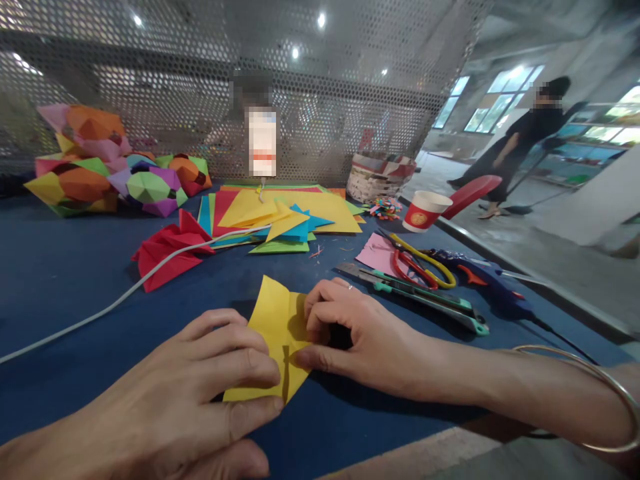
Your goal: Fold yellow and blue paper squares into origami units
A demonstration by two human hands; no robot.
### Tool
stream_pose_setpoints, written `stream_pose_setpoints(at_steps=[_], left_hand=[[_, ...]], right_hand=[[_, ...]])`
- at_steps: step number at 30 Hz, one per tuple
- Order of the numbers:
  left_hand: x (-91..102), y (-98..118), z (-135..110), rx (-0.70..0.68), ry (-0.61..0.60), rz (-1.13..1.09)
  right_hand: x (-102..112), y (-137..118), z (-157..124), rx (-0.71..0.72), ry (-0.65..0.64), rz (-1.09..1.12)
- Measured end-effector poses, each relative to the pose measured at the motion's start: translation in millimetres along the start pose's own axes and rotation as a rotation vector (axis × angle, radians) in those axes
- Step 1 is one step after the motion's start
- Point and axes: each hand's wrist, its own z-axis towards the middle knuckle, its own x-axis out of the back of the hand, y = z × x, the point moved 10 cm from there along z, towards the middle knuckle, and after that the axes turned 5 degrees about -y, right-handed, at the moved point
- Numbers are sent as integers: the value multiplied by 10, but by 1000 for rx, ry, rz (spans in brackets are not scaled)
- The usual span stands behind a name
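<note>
A folded yellow paper (274, 319) lies on the blue table (75, 280) right in front of me. My left hand (200, 387) presses down on its lower left part, fingers curled over the paper's edge. My right hand (350, 333) pinches the paper's right side, thumb below and fingers bent on top. A thin bangle (600, 380) hangs on my right forearm. Part of the paper is hidden under both hands.
A red folded paper (167, 257) and a white cable (125, 293) lie to the left. Coloured sheets (290, 213) are spread behind. Scissors (420, 263), a utility knife (425, 300), a glue gun (485, 280) and a paper cup (423, 211) sit right. Origami shapes (110, 167) are piled far left. A person (520, 147) stands beyond the table.
</note>
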Motion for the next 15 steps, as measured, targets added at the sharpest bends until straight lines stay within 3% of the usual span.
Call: stream_pose_setpoints(at_steps=[15], left_hand=[[-6, 5, -8, 14, 4, -19]], right_hand=[[-55, 33, 19, -41, -13, -47]])
